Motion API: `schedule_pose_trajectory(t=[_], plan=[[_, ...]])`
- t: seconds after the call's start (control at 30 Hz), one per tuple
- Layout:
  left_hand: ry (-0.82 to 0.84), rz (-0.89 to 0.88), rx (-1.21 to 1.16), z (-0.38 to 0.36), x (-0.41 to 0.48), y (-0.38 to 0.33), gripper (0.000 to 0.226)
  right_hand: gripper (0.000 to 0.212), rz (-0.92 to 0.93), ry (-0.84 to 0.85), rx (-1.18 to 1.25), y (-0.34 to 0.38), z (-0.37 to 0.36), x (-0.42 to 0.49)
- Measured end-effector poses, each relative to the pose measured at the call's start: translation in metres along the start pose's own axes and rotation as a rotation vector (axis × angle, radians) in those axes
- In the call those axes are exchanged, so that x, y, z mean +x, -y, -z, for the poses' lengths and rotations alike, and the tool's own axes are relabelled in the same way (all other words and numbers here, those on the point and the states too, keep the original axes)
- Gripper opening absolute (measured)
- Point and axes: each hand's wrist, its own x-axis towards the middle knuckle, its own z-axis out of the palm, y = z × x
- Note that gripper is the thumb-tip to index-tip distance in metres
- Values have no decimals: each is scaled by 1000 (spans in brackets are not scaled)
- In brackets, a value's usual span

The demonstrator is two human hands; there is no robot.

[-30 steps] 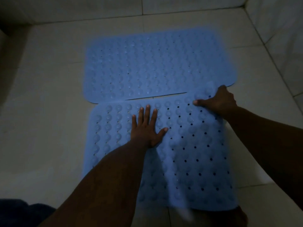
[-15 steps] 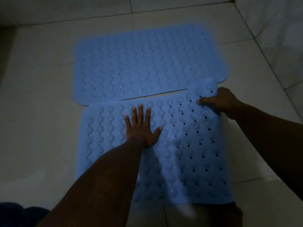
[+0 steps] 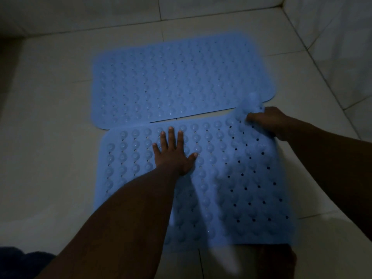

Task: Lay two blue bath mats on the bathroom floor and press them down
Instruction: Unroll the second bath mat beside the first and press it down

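Observation:
Two blue bath mats with suction bumps and small holes lie on the pale tiled floor. The far mat [image 3: 177,81] lies flat. The near mat [image 3: 237,188] sits just in front of it, its far right corner lifted and overlapping the far mat's edge. My left hand [image 3: 174,156] presses flat on the near mat with fingers spread. My right hand [image 3: 269,121] pinches the near mat's raised far right corner.
Tiled walls [image 3: 332,37] rise at the back and on the right, close to the mats. A foot [image 3: 275,258] shows under the near mat's front edge. Dark blue cloth [image 3: 20,260] is at the bottom left. Bare floor tiles [image 3: 46,137] lie to the left.
My right hand has lifted the near mat's far right corner a little and shifted it toward the far mat. My left hand stays pressed in the same place.

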Motion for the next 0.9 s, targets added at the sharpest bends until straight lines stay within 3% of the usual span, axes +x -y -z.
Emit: schedule_pose_trajectory(t=[0.13, 0.23, 0.3, 0.43, 0.57, 0.77, 0.9], plan=[[-3, 14, -14, 1, 1, -1, 97, 88, 45, -300, -233, -6, 4, -1], [-8, 16, -17, 1, 1, 0, 97, 104, 81, -456, -204, -16, 4, -5], [-8, 26, -16, 1, 1, -1, 97, 112, 108, -467, -163, -23, 1, -2], [-6, 41, -25, 2, 2, -1, 97, 94, 34, -331, 29, -22, 4, 5], [4, 55, -45, 5, 3, 2, 97, 92, -13, -196, 103, -14, 13, 11], [19, 72, -66, 7, 3, 3, 97, 113, -36, -462, -113, -28, 25, 21], [30, 89, -68, 8, 5, 4, 98, 109, 44, -553, -115, -28, 19, 26]])
